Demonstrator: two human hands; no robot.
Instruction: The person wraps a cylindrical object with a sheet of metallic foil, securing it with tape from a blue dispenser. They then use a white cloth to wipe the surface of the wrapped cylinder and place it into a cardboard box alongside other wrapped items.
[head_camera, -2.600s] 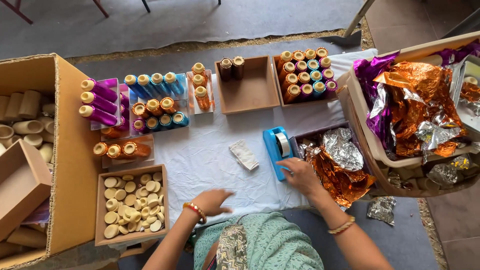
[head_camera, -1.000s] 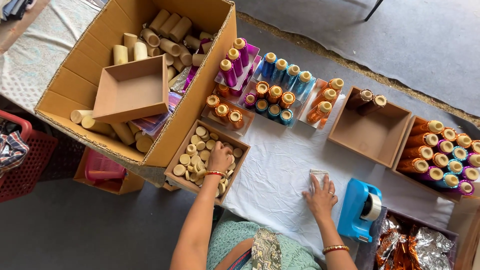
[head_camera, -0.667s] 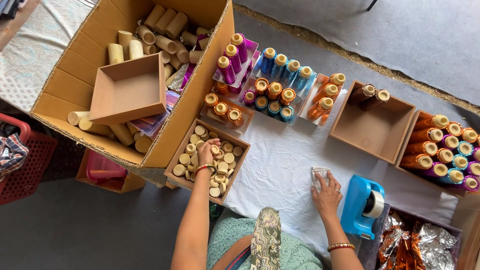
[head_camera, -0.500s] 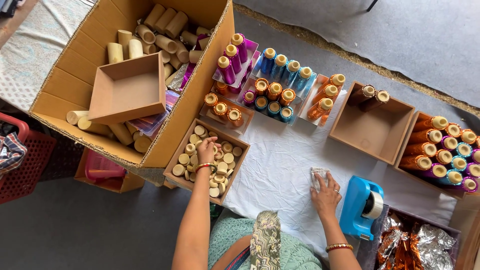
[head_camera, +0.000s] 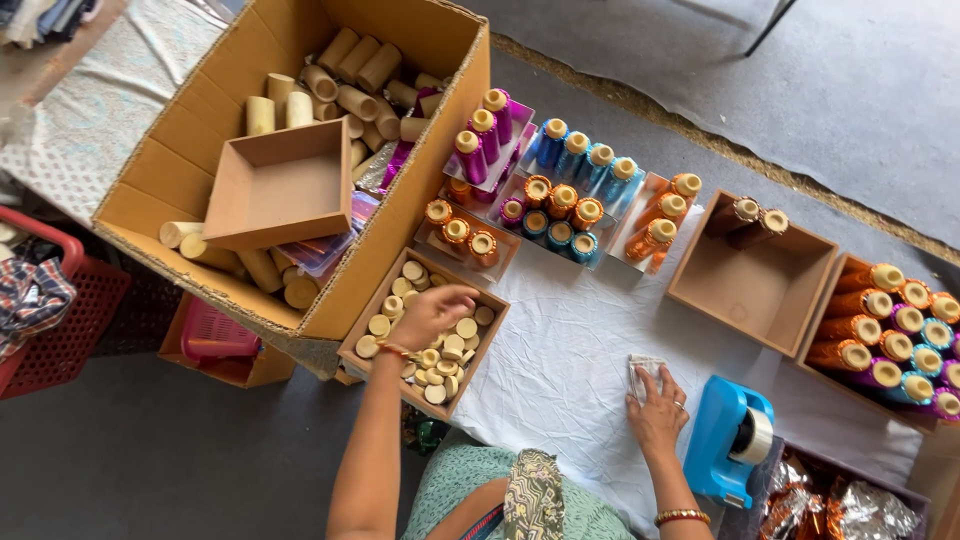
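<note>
Left hand (head_camera: 432, 314) apparently pinches discs (head_camera: 440, 352) in tray (head_camera: 425, 399).

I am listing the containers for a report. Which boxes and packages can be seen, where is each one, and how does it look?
Large cardboard box: upper left, brown, open, holding tan tubes.
Small tray: inside it, brown, square.
Tray of round caps: under the left hand, shallow, brown.
Square box: right of centre, brown.
Small packet: under the right hand, whitish, flat.

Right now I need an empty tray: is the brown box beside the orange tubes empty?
Nearly empty: the brown box holds only two dark tubes at its far edge.
</note>
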